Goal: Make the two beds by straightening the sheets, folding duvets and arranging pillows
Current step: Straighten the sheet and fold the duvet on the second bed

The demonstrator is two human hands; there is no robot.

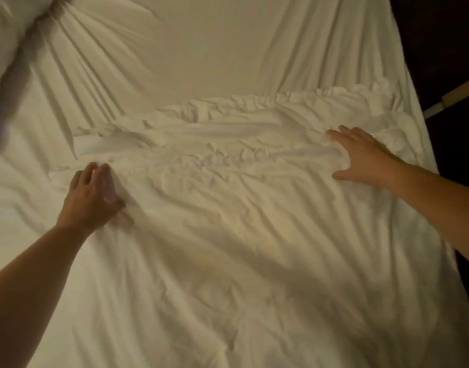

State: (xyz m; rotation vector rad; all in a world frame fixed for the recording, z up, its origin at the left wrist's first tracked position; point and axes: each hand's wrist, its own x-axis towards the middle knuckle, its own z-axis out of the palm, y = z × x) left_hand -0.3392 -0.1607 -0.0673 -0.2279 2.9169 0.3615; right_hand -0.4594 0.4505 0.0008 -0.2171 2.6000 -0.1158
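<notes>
A white sheet (201,49) covers the bed and is stretched flat at the far end, with creases fanning toward both far corners. A crumpled white duvet (228,235) lies over the near half, its bunched top edge running across the middle. My left hand (91,193) lies palm down on the duvet's left part, fingers together and slightly blurred. My right hand (360,156) presses flat near the duvet's right top edge, fingers spread. Neither hand grips the cloth. A white pillow (5,49) sits at the far left corner, partly cut off.
The bed's right edge (424,123) runs diagonally from top to bottom right. Beyond it lies a dark floor with a pale wooden strip (456,98). The bed continues past the left and bottom frame borders.
</notes>
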